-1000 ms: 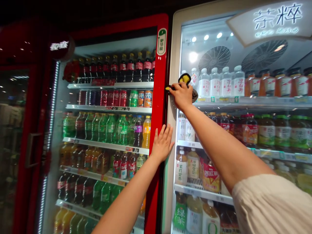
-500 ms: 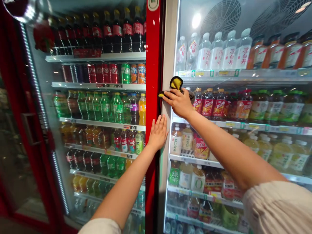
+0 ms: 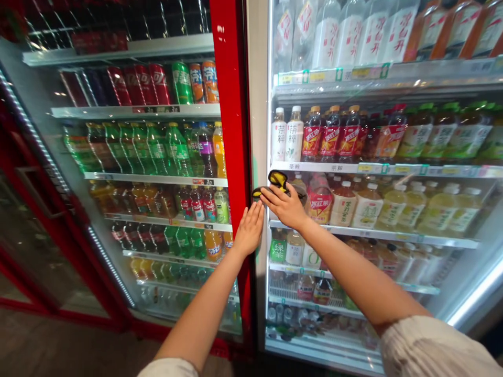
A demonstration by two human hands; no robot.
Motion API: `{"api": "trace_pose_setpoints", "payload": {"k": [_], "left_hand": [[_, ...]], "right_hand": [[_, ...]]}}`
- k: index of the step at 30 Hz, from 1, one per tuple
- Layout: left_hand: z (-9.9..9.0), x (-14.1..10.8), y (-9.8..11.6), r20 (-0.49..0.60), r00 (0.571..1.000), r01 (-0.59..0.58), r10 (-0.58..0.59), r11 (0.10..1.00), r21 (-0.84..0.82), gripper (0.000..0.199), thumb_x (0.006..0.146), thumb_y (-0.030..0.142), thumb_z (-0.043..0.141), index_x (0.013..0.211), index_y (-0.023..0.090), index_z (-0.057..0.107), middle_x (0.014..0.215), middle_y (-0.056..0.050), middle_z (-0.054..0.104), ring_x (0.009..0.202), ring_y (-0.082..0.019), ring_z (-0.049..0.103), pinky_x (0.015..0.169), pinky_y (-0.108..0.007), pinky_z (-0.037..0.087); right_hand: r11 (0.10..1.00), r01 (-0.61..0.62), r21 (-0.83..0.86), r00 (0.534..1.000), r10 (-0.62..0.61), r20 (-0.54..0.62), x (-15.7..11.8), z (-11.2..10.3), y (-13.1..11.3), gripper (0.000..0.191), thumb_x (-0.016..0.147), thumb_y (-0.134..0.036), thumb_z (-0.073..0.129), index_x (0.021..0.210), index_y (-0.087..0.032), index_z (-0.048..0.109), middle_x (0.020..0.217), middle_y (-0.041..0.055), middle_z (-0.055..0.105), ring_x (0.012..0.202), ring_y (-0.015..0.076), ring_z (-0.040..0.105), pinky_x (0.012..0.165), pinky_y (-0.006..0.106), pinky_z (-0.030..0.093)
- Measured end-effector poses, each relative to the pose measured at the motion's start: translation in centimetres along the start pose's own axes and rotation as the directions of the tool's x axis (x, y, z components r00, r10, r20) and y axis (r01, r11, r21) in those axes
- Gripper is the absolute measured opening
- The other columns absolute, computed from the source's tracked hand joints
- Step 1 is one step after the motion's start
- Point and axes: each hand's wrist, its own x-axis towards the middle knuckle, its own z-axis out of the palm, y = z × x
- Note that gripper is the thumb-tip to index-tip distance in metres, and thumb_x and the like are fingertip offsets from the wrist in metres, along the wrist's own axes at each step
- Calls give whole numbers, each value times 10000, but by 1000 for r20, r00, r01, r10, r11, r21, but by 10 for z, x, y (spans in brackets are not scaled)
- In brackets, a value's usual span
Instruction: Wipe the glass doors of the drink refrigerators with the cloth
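My right hand (image 3: 286,207) presses a grey and yellow cleaning cloth (image 3: 278,179) against the pale door frame (image 3: 258,104) of the right-hand drinks fridge. The cloth is bunched up, with a folded yellow flap standing above my fingers and a dark-edged corner poking out to the left. Part of it is hidden under my palm. Just below and to the left, my left hand (image 3: 249,230) rests flat on the frame's edge beside the red fridge frame (image 3: 230,104), fingers stretched out and holding nothing. Its fingertips come close to the cloth.
Behind glass on the right stand shelves of bottled water and tea (image 3: 351,133). The left fridge holds soda cans (image 3: 183,84) and green bottles (image 3: 177,149). A metal door handle (image 3: 43,193) is at far left, above the dark floor (image 3: 78,345).
My right hand and the cloth have slid down the pale frame, closer to my left hand. The view has tipped downward, bringing lower shelves and the floor into sight.
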Motion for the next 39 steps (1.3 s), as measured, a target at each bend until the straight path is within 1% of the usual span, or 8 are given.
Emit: {"api": "trace_pose_setpoints", "payload": {"k": [9,18,21,25,28,33,36,39], "left_hand": [[26,-47,18,85,996,41,-40,999,-17,719,942,93,375,1629,88,164,1634,-201,382,1580,-279,206,1267,-555,273],[2,3,10,-62,997,35,-37,999,-40,780,948,78,376,1652,142,45,1691,-180,262,1597,-278,118,1278,-559,236],[3,-2,13,-29,999,42,-44,998,-51,792,941,67,377,1652,143,37,1695,-183,241,1596,-277,110,1274,-559,241],[8,-20,14,21,1000,9,-8,998,-66,868,893,26,388,1652,159,-11,1703,-167,216,1594,-262,126,1272,-549,255],[8,-22,13,-5,999,49,-49,997,-66,887,888,14,377,1646,155,-61,1704,-182,198,1589,-276,139,1267,-561,265],[6,-8,12,-70,990,117,-123,990,-81,853,932,42,374,1645,161,-79,1707,-190,176,1588,-293,124,1272,-578,247],[6,-4,16,-93,986,135,-141,988,-74,836,954,70,387,1645,157,-77,1705,-196,187,1588,-303,116,1273,-584,241],[6,-5,19,-130,978,159,-165,986,-54,839,968,90,397,1642,162,-97,1707,-196,180,1587,-310,122,1269,-587,252]], "right_hand": [[999,49,-8,997,-50,-64,-71,34,-36,436,1048,-173,441,1429,-333,581,1525,12,559,1410,233,519,1183,549,345],[975,-210,-69,957,191,-216,-44,3,15,461,1046,-220,465,1462,-405,542,1532,10,552,1447,274,463,1163,599,290],[961,-269,-69,951,253,-181,-87,14,-8,479,1025,-191,482,1447,-405,562,1513,28,572,1413,287,501,1132,596,322],[994,-104,-45,991,100,-93,-131,39,-48,452,1010,-148,483,1349,-402,641,1433,0,648,1307,245,599,1096,529,386],[998,-64,-28,996,62,-64,-113,44,-51,438,1019,-166,473,1351,-399,637,1447,-7,637,1331,232,583,1092,513,393],[950,-297,-92,934,270,-233,-67,26,-22,483,1031,-205,436,1458,-401,546,1503,40,581,1411,274,501,1107,578,332],[909,-397,-128,888,345,-303,-78,25,-28,506,1016,-178,435,1466,-382,545,1507,62,574,1394,304,512,1075,592,338],[928,-332,-166,925,287,-247,-89,34,-52,484,1017,-182,435,1435,-381,579,1493,43,587,1356,298,545,1040,567,378]]}}
